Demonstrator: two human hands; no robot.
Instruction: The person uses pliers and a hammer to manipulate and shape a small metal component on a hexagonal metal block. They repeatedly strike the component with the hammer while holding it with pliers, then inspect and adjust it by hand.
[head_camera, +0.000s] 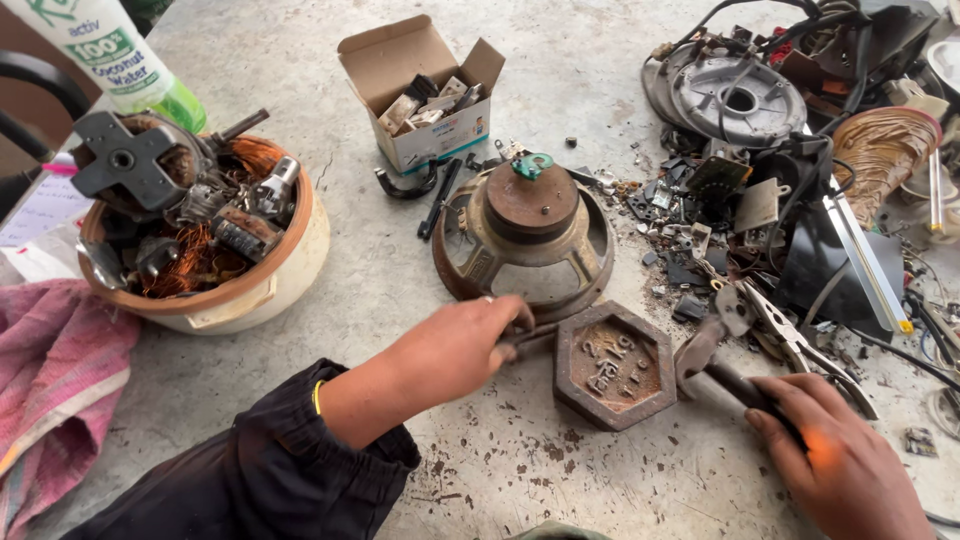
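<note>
Left hand (455, 345) closed around a thin dark metal tool (528, 336), fist over its handle end; the tool's tip lies at the lower rim of the rusty round speaker frame (527, 243). Black sleeve with a yellow band at the wrist.

Right hand (835, 455) wrapped around the dark handle of a rusty-headed hammer (712, 350), the head resting just right of the rusty hexagonal iron weight (615, 365). The weight sits flat on the stained grey desk (560, 80), between the two hands and touching or nearly touching the speaker frame's rim; cannot tell which.

The speaker frame stands magnet-up, a small green part (532, 164) on top. Just right of the hammer lie silver pliers (790, 335), amid a scatter of broken dark scraps and small boards.

Farther out: an open cardboard box of small parts (425, 95) behind the speaker; a cream bowl with brown rim (262, 285) at left, heaped with copper windings and motor parts; pink cloth (55, 370) at the left edge; a grey round metal cover (738, 100) and tangled cables at upper right.
</note>
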